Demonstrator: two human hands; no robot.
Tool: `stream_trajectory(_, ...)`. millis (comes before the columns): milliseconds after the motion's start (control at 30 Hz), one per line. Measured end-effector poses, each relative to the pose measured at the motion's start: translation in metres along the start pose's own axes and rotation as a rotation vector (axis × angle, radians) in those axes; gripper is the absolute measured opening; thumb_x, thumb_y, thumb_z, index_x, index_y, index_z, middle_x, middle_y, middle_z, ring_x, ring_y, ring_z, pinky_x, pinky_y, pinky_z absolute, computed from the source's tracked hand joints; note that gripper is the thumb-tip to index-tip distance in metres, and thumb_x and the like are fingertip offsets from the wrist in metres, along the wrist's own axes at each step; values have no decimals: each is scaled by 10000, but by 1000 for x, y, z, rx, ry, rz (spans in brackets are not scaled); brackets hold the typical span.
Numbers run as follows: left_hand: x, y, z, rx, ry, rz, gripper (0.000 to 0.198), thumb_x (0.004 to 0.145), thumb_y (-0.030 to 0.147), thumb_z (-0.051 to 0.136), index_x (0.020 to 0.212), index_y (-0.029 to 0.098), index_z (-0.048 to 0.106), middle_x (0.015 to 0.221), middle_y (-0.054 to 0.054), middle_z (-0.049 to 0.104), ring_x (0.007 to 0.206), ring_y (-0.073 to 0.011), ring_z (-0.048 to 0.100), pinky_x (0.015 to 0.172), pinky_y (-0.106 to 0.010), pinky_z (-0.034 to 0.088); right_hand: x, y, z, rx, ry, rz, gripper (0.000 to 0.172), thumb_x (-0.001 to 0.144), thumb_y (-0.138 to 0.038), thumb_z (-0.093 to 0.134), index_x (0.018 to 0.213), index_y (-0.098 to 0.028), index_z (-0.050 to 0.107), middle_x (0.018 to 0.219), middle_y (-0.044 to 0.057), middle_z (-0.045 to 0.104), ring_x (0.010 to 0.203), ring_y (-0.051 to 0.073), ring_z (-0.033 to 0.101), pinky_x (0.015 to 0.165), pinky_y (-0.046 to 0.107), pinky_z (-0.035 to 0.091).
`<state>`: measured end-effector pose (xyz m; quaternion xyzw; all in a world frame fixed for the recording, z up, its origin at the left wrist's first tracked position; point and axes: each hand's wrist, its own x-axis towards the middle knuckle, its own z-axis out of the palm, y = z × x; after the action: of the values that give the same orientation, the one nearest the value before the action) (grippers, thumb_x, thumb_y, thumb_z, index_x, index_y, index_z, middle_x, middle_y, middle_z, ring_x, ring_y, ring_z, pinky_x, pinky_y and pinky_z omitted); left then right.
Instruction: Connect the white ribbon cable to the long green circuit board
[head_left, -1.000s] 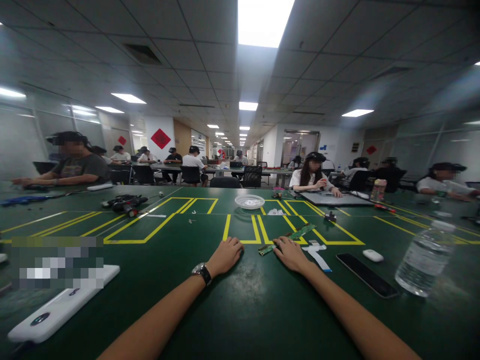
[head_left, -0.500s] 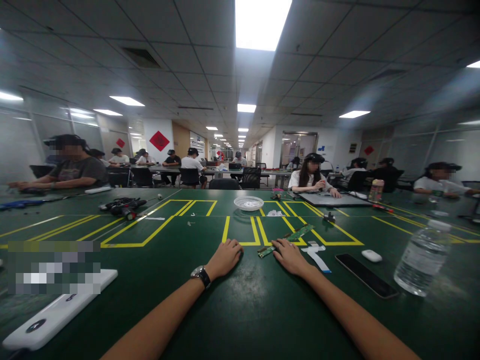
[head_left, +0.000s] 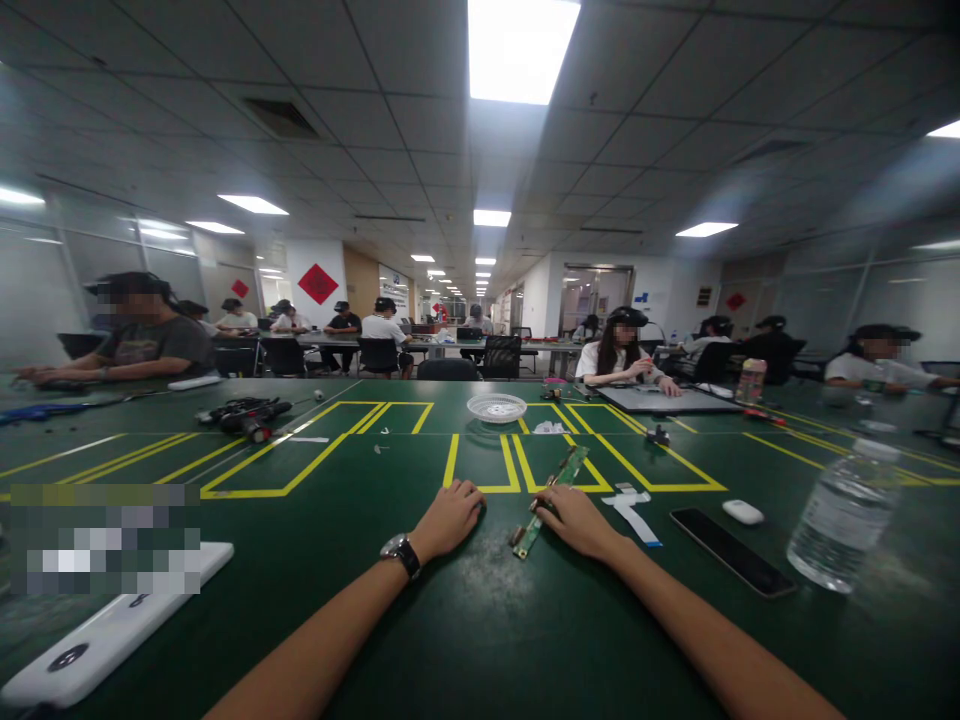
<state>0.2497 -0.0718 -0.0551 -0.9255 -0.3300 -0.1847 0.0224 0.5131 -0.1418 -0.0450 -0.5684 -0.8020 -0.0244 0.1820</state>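
My right hand [head_left: 576, 518] has its fingers closed over the middle of a narrow green circuit board [head_left: 573, 468]. The board slants across the table, its near end showing below the fingertips and its far end beyond the knuckles. The hand covers the board's middle. My left hand [head_left: 451, 518], with a watch on the wrist, lies palm down on the green tabletop with loosely bent fingers and holds nothing visible. Right of my right hand lies a white flat ribbon cable [head_left: 634, 515] with a blue end.
On the right are a black phone [head_left: 731, 552], a white earbud case [head_left: 743, 512] and a water bottle [head_left: 846, 520]. A white basket [head_left: 496, 407] stands ahead, near scraps [head_left: 550, 427]. A white device [head_left: 112, 635] lies at left. People sit across the table and beyond.
The circuit board has turned under my right hand: its near end has come toward me and its far end has swung left. My left hand has stayed in place.
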Motion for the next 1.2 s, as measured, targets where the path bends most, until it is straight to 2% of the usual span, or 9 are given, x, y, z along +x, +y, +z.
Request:
stream_trajectory(100, 0, 0, 0, 3, -1, 2, 219, 912, 221, 399, 1051, 232, 568, 1077, -58, 546, 1017, -206, 474, 870, -346, 394, 0, -19, -1, 28, 30, -56, 352, 951, -357, 361, 1142, -186, 602, 1095, 82, 642, 1013, 204, 569, 908, 337, 377)
stream_trajectory(200, 0, 1, 0, -1, 6, 1, 227, 915, 223, 392, 1055, 227, 570, 1075, -61, 544, 1012, -204, 472, 872, -343, 392, 2, -30, 1, -3, 55, -81, 325, 942, -328, 384, 1141, -188, 599, 1102, 86, 627, 1046, 208, 544, 921, 337, 362)
stream_trajectory(367, 0, 2, -2, -21, 8, 6, 227, 919, 230, 389, 1046, 224, 577, 1072, -65, 548, 1004, -208, 479, 863, -351, 395, 0, -20, 1, -95, 22, 112, 391, 899, -403, 457, 1215, -200, 566, 1257, 111, 537, 1161, 258, 468, 968, 378, 336)
stream_trajectory(467, 0, 1, -3, -34, 4, -3, 230, 922, 240, 389, 1047, 222, 581, 1074, -67, 553, 1004, -208, 482, 855, -346, 396, -2, -13, -1, -114, -47, 186, 355, 887, -419, 463, 1118, -198, 617, 1189, 109, 571, 1104, 260, 509, 925, 363, 370)
stream_trajectory(600, 0, 2, -3, -101, 31, -8, 213, 916, 238, 409, 1036, 211, 583, 1057, -61, 569, 992, -199, 491, 872, -337, 396, -1, -16, -5, -144, -58, 207, 253, 862, -290, 479, 1036, -187, 632, 1070, 106, 615, 1011, 232, 557, 871, 306, 394)
stream_trajectory(800, 3, 27, 7, -377, 57, 23, 230, 916, 260, 410, 1031, 184, 594, 1044, -64, 612, 995, -192, 508, 929, -325, 385, 1, -25, -8, -162, -92, 239, 372, 780, -111, 443, 1092, -210, 620, 1030, 89, 657, 961, 229, 598, 779, 283, 414)
stream_trajectory(967, 5, 43, 11, -554, 34, -50, 298, 908, 299, 419, 1126, 179, 582, 1099, -79, 608, 1022, -198, 517, 930, -324, 402, 1, -32, -14, -89, -84, 262, 408, 793, -72, 392, 1071, -233, 643, 1004, 70, 682, 978, 215, 609, 790, 263, 404)
stream_trajectory(1100, 5, 42, 10, -586, 40, -72, 300, 893, 286, 441, 1134, 175, 581, 1101, -79, 608, 1011, -199, 520, 927, -335, 408, -1, -42, -15, -63, -93, 244, 336, 825, -147, 432, 1081, -232, 632, 1036, 71, 672, 1000, 222, 603, 818, 269, 405)
stream_trajectory(1200, 5, 40, 10, -579, 41, -59, 297, 884, 275, 462, 1142, 181, 574, 1107, -80, 603, 1032, -204, 512, 935, -342, 405, -4, -46, -15, -114, -76, 270, 318, 863, -355, 485, 1120, -211, 603, 1073, 109, 648, 998, 259, 594, 815, 318, 426)
